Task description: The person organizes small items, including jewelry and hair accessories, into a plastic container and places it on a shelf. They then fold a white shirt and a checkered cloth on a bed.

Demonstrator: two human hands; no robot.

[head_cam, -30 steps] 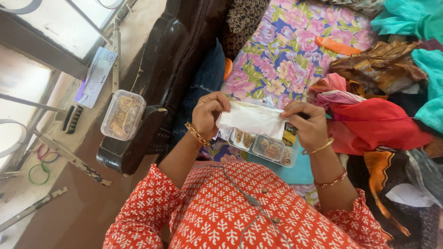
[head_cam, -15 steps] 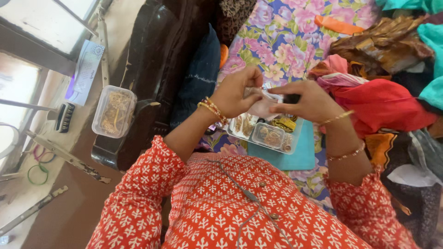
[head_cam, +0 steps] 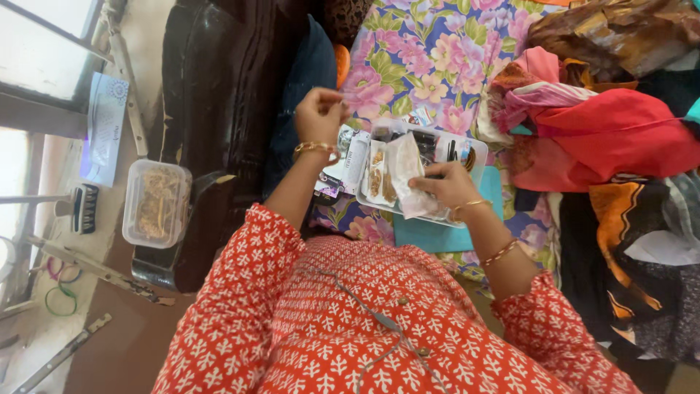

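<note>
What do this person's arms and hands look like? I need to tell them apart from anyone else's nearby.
Both arms wear red sleeves with a small white leaf-like print, reaching about the elbow. The left hand has gold bangles at the wrist. The right hand has a thin gold bangle and a second, reddish-gold one further up the forearm.

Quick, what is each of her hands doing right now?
Left hand: raised, fingertips pinched shut; what it pinches, if anything, is too small to tell.
Right hand: closed on a clear plastic pouch over the compartment tray.

Bright daylight from window (head_cam: pixel 36 44), overexposed; sharp.
</note>
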